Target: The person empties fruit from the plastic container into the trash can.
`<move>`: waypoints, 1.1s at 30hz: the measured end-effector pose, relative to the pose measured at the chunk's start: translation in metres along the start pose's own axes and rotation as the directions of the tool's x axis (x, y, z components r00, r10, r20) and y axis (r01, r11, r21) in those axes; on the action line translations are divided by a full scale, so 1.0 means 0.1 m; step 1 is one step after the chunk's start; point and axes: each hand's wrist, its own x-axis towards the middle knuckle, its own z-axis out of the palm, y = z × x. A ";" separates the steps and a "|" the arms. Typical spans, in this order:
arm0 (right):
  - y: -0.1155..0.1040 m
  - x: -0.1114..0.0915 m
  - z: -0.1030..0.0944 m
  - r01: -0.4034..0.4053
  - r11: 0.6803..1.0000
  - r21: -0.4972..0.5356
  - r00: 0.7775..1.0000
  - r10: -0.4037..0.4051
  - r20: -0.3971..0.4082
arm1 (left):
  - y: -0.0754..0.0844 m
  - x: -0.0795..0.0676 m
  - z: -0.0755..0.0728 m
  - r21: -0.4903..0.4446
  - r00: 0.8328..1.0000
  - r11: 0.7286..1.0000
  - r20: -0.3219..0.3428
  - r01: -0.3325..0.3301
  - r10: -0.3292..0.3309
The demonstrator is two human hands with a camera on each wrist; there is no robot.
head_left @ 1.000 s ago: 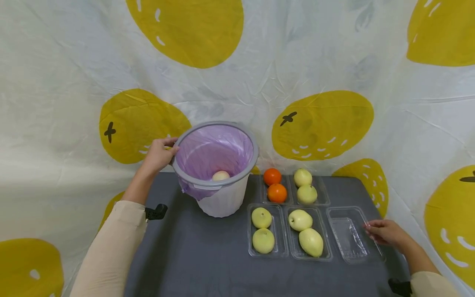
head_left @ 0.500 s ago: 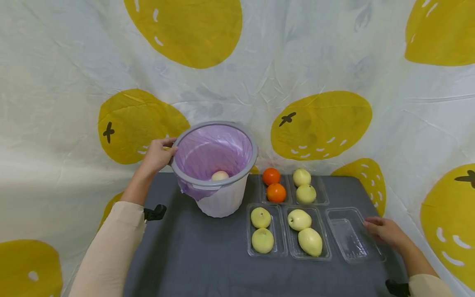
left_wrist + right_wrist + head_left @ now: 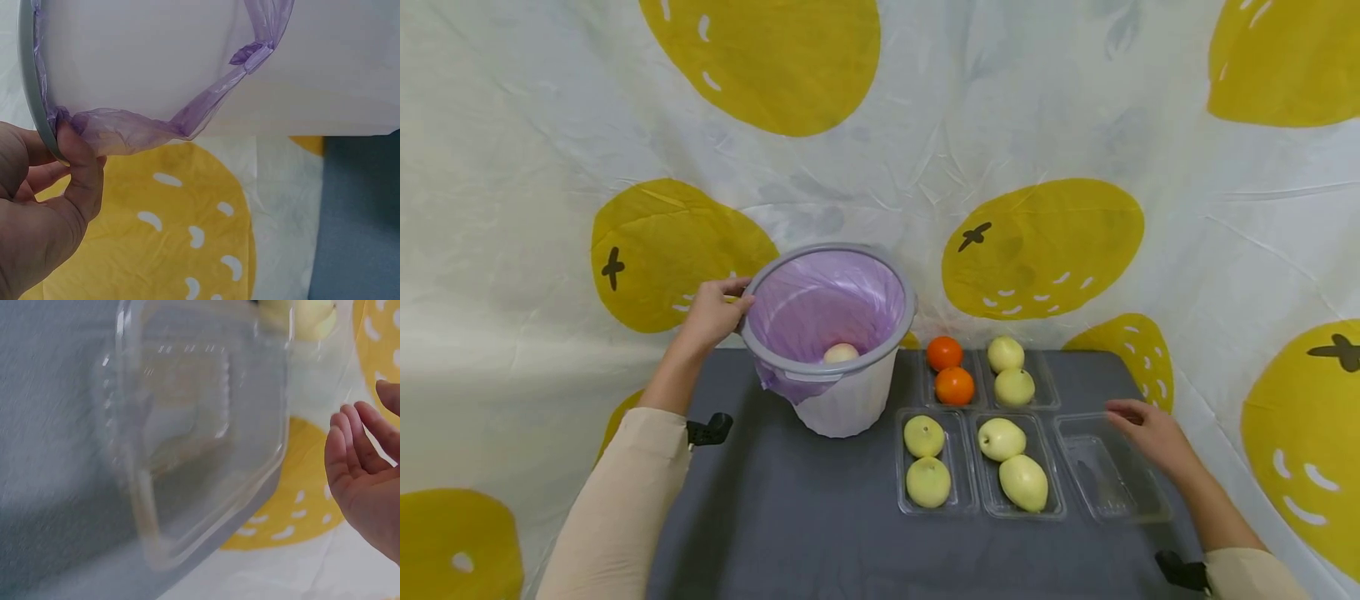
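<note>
My left hand (image 3: 711,312) grips the grey rim of a white trash bin (image 3: 850,407). In the left wrist view its thumb and fingers pinch the rim (image 3: 32,81) and the edge of the purple bag (image 3: 131,125). The bin stands on the table, lined with that bag, and a pale round fruit (image 3: 841,353) shows inside. Over at the right, my right hand (image 3: 1153,433) hovers by the far right corner of a clear plastic tray (image 3: 1112,487). In the right wrist view its relaxed fingers hold nothing and sit apart from the tray (image 3: 187,419).
Two trays at the front hold yellow-green round fruits (image 3: 928,482) and yellow oblong fruits (image 3: 1023,482). Behind them, one tray holds orange-red round fruits (image 3: 954,386) and another pale green ones (image 3: 1014,387). A lemon-print cloth (image 3: 1037,250) hangs behind the dark table (image 3: 820,517).
My right hand has let go of the clear tray's right edge and moved up and left toward its far corner. The left hand keeps its grip on the bin. The view has shifted slightly.
</note>
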 end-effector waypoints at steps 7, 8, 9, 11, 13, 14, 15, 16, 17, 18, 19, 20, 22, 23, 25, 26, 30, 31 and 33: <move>-0.27 0.07 0.12 0.014 0.992 0.127 0.991 -0.030 0.129 | -0.01 0.00 0.00 0.016 1.000 1.000 -0.009 -0.015 0.015; -0.29 0.07 0.14 0.015 0.988 0.151 0.987 -0.038 0.154 | -0.01 0.00 0.01 0.019 1.000 1.000 -0.010 -0.017 0.017; -0.31 0.07 0.16 0.005 0.984 0.176 0.983 -0.037 0.179 | -0.01 0.00 0.01 0.020 1.000 1.000 -0.012 -0.018 0.018; -0.34 0.08 0.19 -0.015 0.977 0.211 0.974 -0.034 0.225 | -0.02 0.00 0.01 0.021 1.000 1.000 -0.014 -0.022 0.022; -0.36 0.08 0.23 -0.041 0.970 0.241 0.961 -0.028 0.276 | -0.03 -0.01 0.01 0.021 1.000 1.000 -0.017 -0.023 0.023; -0.36 0.08 0.24 -0.057 0.965 0.255 0.954 -0.023 0.300 | -0.03 -0.01 0.01 0.020 1.000 1.000 -0.016 -0.024 0.024; -0.37 0.09 0.26 -0.078 0.961 0.266 0.947 -0.012 0.322 | -0.03 -0.01 0.01 0.020 1.000 0.999 -0.017 -0.025 0.025; -0.37 0.09 0.27 -0.088 0.958 0.274 0.939 -0.012 0.344 | -0.03 -0.01 0.01 0.020 1.000 0.999 -0.017 -0.026 0.026; -0.37 0.09 0.29 -0.096 0.954 0.284 0.932 -0.014 0.362 | -0.03 -0.01 0.01 0.020 0.999 0.999 -0.017 -0.026 0.027; -0.37 0.10 0.30 -0.109 0.951 0.289 0.926 -0.008 0.378 | -0.03 -0.01 0.01 0.023 0.999 0.999 -0.019 -0.029 0.029; -0.37 0.10 0.32 -0.125 0.948 0.293 0.922 0.001 0.388 | -0.03 0.00 0.01 0.024 0.999 0.999 -0.020 -0.031 0.031; -0.37 0.11 0.34 -0.136 0.944 0.301 0.916 0.004 0.401 | -0.03 0.00 0.01 0.025 0.999 0.999 -0.021 -0.033 0.033; -0.37 0.12 0.37 -0.151 0.942 0.299 0.908 0.013 0.418 | -0.03 0.00 0.01 0.024 0.999 0.999 -0.023 -0.034 0.035; -0.37 0.13 0.39 -0.161 0.941 0.297 0.907 0.022 0.421 | -0.03 0.00 0.01 0.022 0.999 0.999 -0.022 -0.034 0.035; -0.36 0.13 0.42 -0.164 0.944 0.287 0.902 0.025 0.431 | -0.03 0.00 0.01 0.017 0.999 0.999 -0.022 -0.032 0.033; -0.36 0.14 0.44 -0.165 0.944 0.285 0.900 0.025 0.436 | -0.03 0.00 0.01 0.016 0.999 0.999 -0.021 -0.031 0.032; -0.39 0.13 0.50 -0.165 0.947 0.275 0.895 0.027 0.444 | -0.04 0.00 0.01 0.022 0.999 0.999 -0.020 -0.029 0.029; -0.39 0.13 0.51 -0.169 0.948 0.272 0.897 0.033 0.441 | -0.05 -0.01 0.01 0.026 0.999 0.999 -0.020 -0.028 0.029; -0.40 0.12 0.54 -0.165 0.950 0.265 0.899 0.034 0.437 | -0.05 -0.01 0.01 0.026 0.999 0.999 -0.019 -0.027 0.027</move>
